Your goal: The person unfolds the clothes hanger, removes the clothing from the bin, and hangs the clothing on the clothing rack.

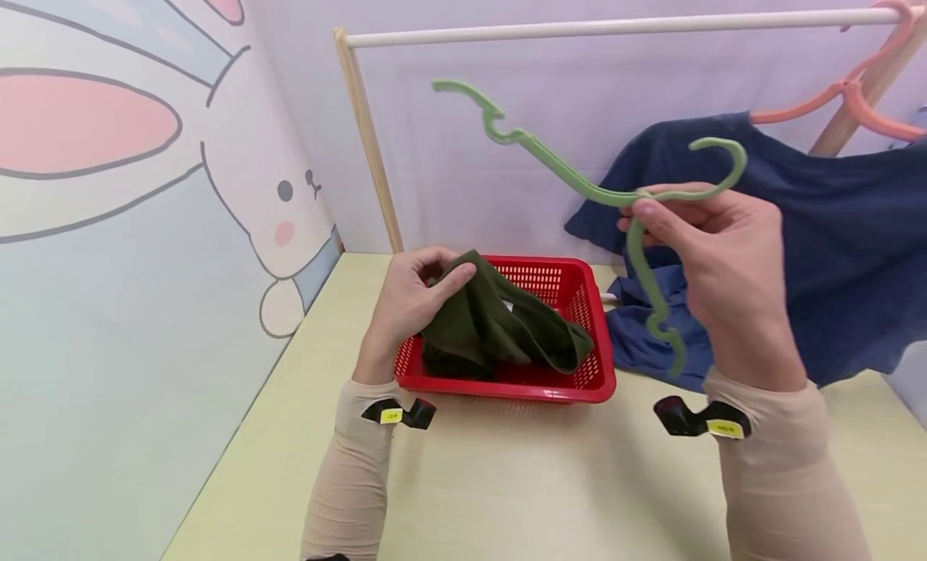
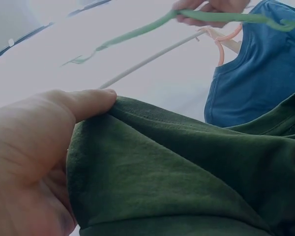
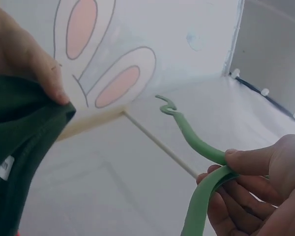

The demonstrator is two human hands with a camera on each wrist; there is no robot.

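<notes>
My left hand (image 1: 420,291) pinches the edge of a dark green garment (image 1: 492,319) between thumb and fingers. Part of that garment lies in a red plastic basket (image 1: 604,388), and a small white label shows inside its opening. In the left wrist view the dark green cloth (image 2: 152,172) spreads out from the thumb. Raised to the right, my right hand (image 1: 731,255) pinches a light green clothes hanger (image 1: 572,175) near its neck, the hook pointing right. The right wrist view shows thumb and fingers around the hanger (image 3: 199,142). Hanger and garment are apart.
A white rail (image 1: 579,30) on wooden posts (image 1: 369,142) spans the back. A navy shirt (image 1: 833,191) hangs at the right on an orange hanger (image 1: 862,102). More blue cloth (image 1: 655,336) lies on the pale table (image 1: 507,480). A bunny-painted wall (image 1: 109,344) stands left.
</notes>
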